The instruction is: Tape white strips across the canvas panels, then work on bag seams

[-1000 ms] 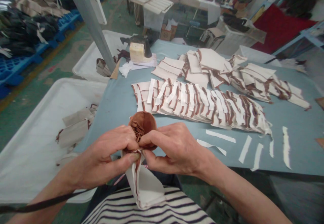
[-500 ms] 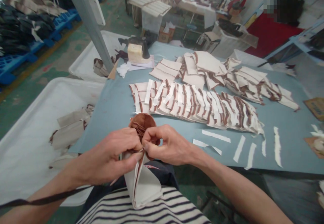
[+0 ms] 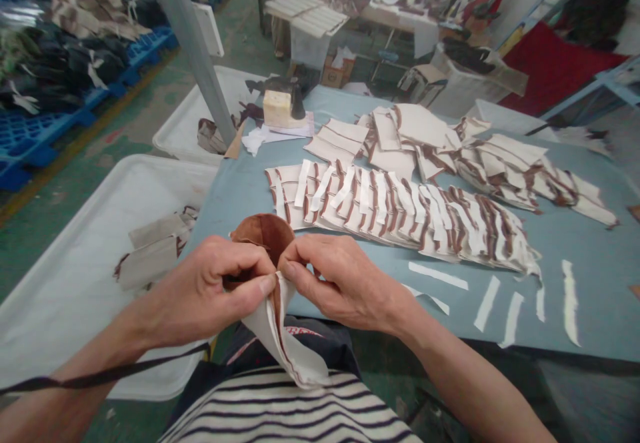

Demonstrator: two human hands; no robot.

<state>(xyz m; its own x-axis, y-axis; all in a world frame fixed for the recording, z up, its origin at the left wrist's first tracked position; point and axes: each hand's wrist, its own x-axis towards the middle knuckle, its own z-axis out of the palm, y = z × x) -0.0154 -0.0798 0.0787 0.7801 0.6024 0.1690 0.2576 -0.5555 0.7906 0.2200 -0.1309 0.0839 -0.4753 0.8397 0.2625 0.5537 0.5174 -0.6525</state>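
Between my two hands, just off the near edge of the table, is a folded fabric piece (image 3: 300, 349), off-white on one side with brown cloth opening out at its top. My left hand (image 3: 225, 283) pinches its seam edge between thumb and forefinger. Right beside it, my right hand (image 3: 335, 273) pinches the same edge with thumb and fingertips. The off-white end hangs down over my striped shirt. Beyond my hands, a row of overlapping off-white and brown fabric pieces (image 3: 400, 213) lies on the table, with white strips laid across them.
Loose white strips (image 3: 439, 275) lie near the front edge of the blue-grey table (image 3: 360, 279). Farther back sit a heap of fabric pieces (image 3: 425, 126) and a cream block-shaped object (image 3: 277, 108). White bins (image 3: 75, 243) with fabric stand left, by a metal post (image 3: 193, 49).
The brown top of the fabric piece has opened wider, and its off-white end has swung up and right. Both hands still pinch the edge. The view has shifted slightly left.
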